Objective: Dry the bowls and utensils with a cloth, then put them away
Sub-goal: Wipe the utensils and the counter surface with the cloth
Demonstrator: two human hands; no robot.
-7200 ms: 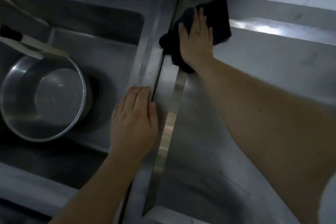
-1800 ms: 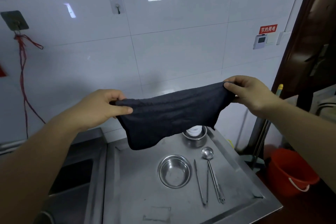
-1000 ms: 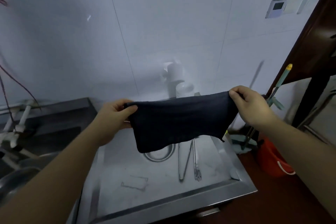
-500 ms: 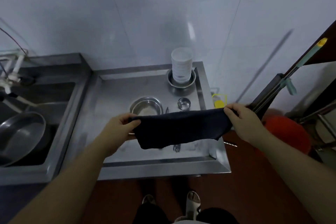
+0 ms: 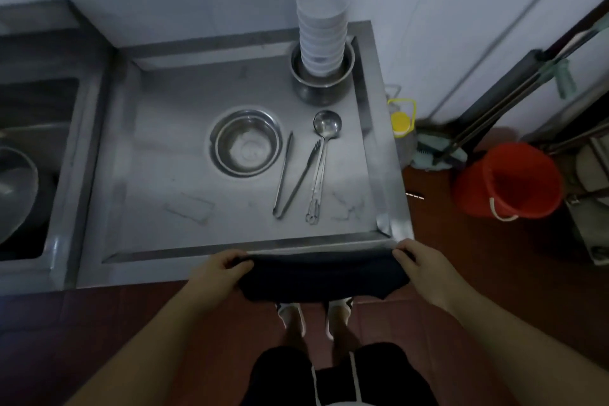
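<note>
A dark cloth (image 5: 324,278) hangs stretched between both hands at the counter's front edge. My left hand (image 5: 217,269) pinches its left corner and my right hand (image 5: 420,265) pinches its right corner. On the steel counter (image 5: 171,148) sits a steel bowl (image 5: 246,143). Right of it lie tongs (image 5: 290,180) and a ladle (image 5: 324,142) with its scoop toward the wall. A stack of white bowls (image 5: 322,30) stands in a steel bowl (image 5: 321,76) at the back right corner.
A sink (image 5: 39,109) on the left holds a large steel pot (image 5: 14,188). A red bucket (image 5: 509,180), mop handles (image 5: 514,86) and a yellow-capped bottle (image 5: 400,120) stand on the floor to the right. My feet (image 5: 311,315) show below the cloth.
The view has tilted down from the wall to the counter. Both hands have lowered the stretched cloth from chest height to the counter's front edge.
</note>
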